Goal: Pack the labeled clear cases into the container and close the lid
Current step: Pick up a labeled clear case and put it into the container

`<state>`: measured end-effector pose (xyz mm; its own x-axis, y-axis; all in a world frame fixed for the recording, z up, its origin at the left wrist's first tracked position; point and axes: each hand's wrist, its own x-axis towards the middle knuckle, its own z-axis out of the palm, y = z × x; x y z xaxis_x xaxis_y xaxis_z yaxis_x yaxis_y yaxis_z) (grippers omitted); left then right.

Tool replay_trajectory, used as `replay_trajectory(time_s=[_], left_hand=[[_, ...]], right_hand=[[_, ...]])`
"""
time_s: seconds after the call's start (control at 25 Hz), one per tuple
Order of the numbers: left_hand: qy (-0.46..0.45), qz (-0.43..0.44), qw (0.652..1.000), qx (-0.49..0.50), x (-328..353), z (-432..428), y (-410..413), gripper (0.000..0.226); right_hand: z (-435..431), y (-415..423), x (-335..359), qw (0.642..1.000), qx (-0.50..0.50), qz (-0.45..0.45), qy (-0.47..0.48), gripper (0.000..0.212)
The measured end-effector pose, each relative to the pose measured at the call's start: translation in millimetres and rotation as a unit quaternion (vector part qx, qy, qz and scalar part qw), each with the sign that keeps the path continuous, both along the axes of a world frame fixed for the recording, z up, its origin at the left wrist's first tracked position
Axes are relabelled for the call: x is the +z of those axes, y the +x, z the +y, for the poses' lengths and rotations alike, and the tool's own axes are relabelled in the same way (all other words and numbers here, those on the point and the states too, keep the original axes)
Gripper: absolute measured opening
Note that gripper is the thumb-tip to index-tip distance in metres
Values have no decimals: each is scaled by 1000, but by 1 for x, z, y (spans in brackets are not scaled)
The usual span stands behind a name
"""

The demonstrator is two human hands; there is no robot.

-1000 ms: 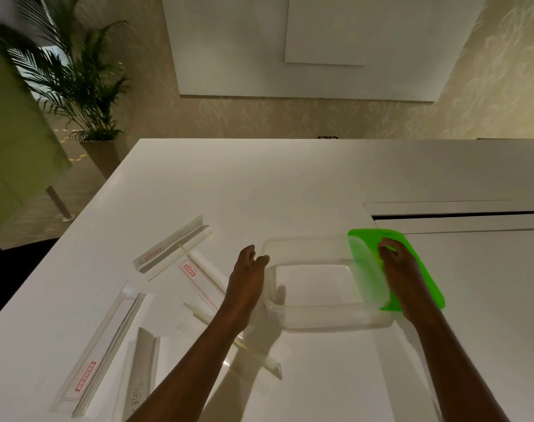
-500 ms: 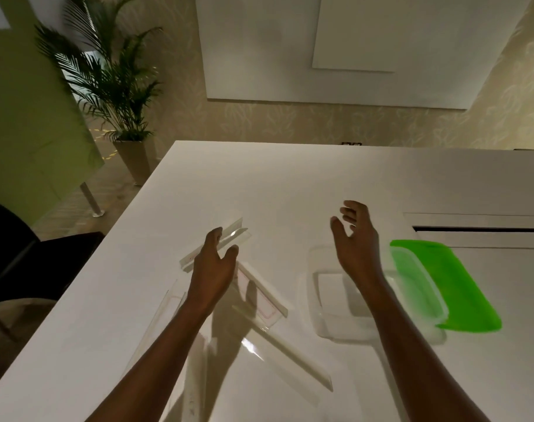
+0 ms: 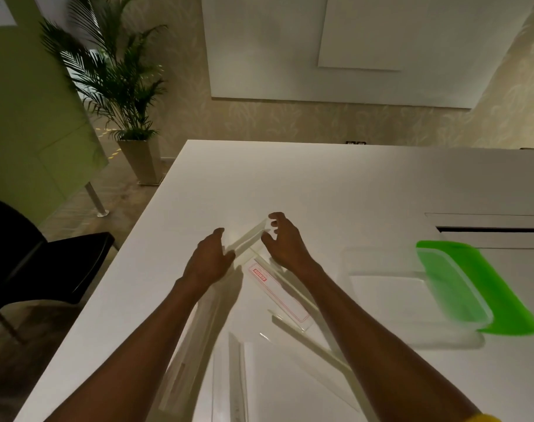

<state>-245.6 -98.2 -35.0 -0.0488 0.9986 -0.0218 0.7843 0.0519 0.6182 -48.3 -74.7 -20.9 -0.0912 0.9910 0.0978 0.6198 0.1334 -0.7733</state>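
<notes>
Fingers of both hands, head view: left hand (image 3: 209, 263) curled on the near end of a long clear plastic case (image 3: 248, 238), right hand (image 3: 285, 242) with fingertips pinching its far end. Red-labelled flat clear case (image 3: 279, 295) lies just nearer than the fingers. Clear rectangular plastic container (image 3: 390, 292) sits well right of them on the white table (image 3: 290, 184), its bright green lid (image 3: 500, 287) tucked beneath the container's right edge.

Dim, warm-greenish indoor light. Soft arm shadows fall on the white counter (image 3: 320, 190). Motion blur smears the green lid (image 3: 503, 287) and clear container (image 3: 381, 260). Wide-angle bending at edges; faint glare on clear cases (image 3: 277, 287).
</notes>
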Motion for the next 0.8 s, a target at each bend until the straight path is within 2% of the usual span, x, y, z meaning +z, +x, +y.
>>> replay_trajectory(time_s=[0.08,0.16,0.28,0.44,0.64,0.8], left_hand=[[-44,60,997,-21,-4,12,-6,57],[-55,123,990,-36,-7,19,-8,41],[-28,188,981,-47,-13,24,-6,24],[-5,232,970,-64,-20,28,-2,16],[35,203,977,-46,-24,35,-15,24],[153,149,977,-12,-11,36,-33,24]], right_hand=[[15,-10,-4,999,-19,-9,-34,50],[26,-14,-8,997,-43,-13,-56,51],[36,-13,-15,994,-68,-6,-82,52],[35,-11,-22,993,-69,-11,-92,53],[30,-12,-20,994,-52,-1,-96,57],[29,-10,-7,993,-67,59,-83,59]])
